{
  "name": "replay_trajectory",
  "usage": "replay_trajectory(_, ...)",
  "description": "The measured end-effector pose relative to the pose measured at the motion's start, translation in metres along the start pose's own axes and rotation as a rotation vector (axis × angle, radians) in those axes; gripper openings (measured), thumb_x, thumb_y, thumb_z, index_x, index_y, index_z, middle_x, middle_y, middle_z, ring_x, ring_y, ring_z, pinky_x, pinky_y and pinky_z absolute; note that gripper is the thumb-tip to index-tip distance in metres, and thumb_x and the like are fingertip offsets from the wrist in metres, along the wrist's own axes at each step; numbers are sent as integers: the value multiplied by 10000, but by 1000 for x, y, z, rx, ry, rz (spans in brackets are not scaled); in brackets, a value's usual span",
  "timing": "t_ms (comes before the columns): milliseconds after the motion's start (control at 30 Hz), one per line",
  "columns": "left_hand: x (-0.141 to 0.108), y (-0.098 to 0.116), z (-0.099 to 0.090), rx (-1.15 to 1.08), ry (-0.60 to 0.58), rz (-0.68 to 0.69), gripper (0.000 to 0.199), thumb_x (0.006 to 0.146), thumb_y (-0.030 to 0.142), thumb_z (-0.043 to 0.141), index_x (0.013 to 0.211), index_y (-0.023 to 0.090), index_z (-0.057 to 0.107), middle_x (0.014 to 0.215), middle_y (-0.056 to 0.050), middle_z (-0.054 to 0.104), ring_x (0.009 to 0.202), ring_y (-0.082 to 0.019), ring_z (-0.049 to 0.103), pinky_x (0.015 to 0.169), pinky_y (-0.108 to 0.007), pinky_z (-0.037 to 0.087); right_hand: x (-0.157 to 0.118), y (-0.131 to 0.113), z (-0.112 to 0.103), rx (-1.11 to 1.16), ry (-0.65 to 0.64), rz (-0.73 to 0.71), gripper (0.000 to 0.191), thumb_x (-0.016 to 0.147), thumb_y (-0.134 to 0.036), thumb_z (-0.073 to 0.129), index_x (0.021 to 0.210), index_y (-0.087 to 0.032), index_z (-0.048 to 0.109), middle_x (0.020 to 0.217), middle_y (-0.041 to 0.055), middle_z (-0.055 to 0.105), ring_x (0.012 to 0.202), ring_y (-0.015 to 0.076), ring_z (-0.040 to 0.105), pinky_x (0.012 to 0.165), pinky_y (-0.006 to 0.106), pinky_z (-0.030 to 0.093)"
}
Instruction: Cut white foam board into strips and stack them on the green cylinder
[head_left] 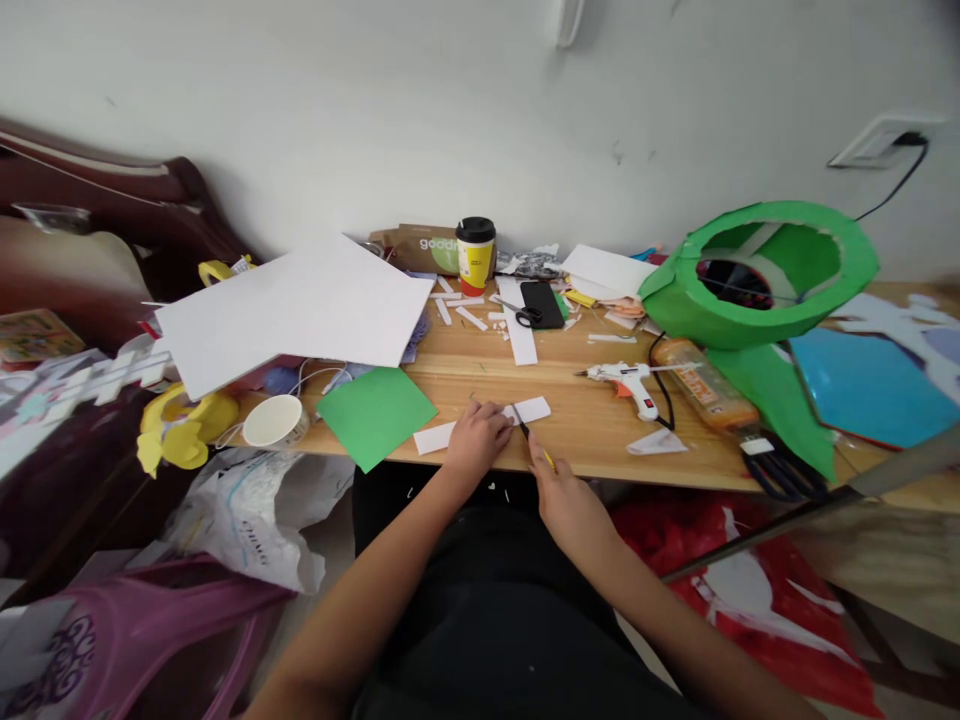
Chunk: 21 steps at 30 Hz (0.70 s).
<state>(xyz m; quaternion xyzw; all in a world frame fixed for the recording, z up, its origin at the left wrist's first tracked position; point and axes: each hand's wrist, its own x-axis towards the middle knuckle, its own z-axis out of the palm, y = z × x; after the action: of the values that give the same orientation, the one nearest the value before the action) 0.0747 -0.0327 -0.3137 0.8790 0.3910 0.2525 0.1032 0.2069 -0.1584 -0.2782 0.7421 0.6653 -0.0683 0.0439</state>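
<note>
A white strip (435,437), seemingly foam board or card, lies flat near the table's front edge. My left hand (480,436) presses it down, fingers bent and close together, covering its middle. My right hand (566,495) is closed around a craft knife (523,428) with a dark front and a yellow part showing between the fingers. The knife's tip meets the strip just right of my left fingertips. Whether the blade has gone through, I cannot tell. A green sheet (379,412) lies to the left of the strip.
Right of my hands are a glue gun (630,386), dark-handled scissors (780,465) and a green ring-shaped construction (757,270). Behind are a phone (541,304), small scissors (528,317), white scraps and a lidded cup (475,258). A large white board (300,315) and paper cup (275,421) are left.
</note>
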Motion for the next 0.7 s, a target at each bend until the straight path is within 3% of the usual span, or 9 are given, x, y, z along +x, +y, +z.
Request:
replay_trajectory(133,0,-1,2,3,-2,5,153,930,244,609,958,214,757,1069,-44,702,936,-216,564,919,-375,507,-12,-5,-2,-10,-25,18,537,1030,-234,283,1561,-170,243,1065,164,649,679,211,708,596,291,531)
replay_trajectory(300,0,-3,2,-15,-8,24,160,941,248,593,954,209,748,1074,-55,699,952,-212,575,919,-376,510,-56,0,9,43,-36,21,541,1018,-208,332,1555,-188,271,956,121,650,616,193,693,533,251,489)
replay_trajectory(400,-2,-4,-1,-27,3,38,173,955,252,568,976,215,736,1106,-59,692,987,-213,585,938,-396,508,-82,16,16,176,66,39,525,1021,-265,339,1542,-213,307,920,89,653,647,212,700,546,273,509)
replay_trajectory(467,-4,-4,-2,-32,18,39,166,954,255,569,992,212,725,1134,-64,686,1042,-220,584,959,-407,504,-89,28,16,291,179,70,536,1024,-339,324,1543,-205,297,978,103,668,768,247,716,576,304,537)
replay_trajectory(533,-6,-5,-2,-49,33,35,166,941,258,590,1055,210,702,1170,-68,679,1102,-226,575,985,-411,497,-84,37,12,417,305,89,568,1010,-421,346,1526,-187,322,1132,142,664,959,280,700,669,346,569)
replay_trajectory(600,-8,-4,-2,-83,48,41,244,932,256,605,1165,206,654,1200,-71,671,1142,-224,570,1007,-406,490,-66,40,4,577,374,86,555,971,-485,416,1429,-175,463,1184,147,668,1044,282,674,769,367,570)
replay_trajectory(700,-9,1,-7,-101,89,115,295,952,231,558,1243,199,598,1208,-77,670,1175,-212,571,1085,-451,431,-20,32,-13,847,271,88,464,925,-553,474,1096,-161,653,808,80,722,751,234,695,679,319,552)
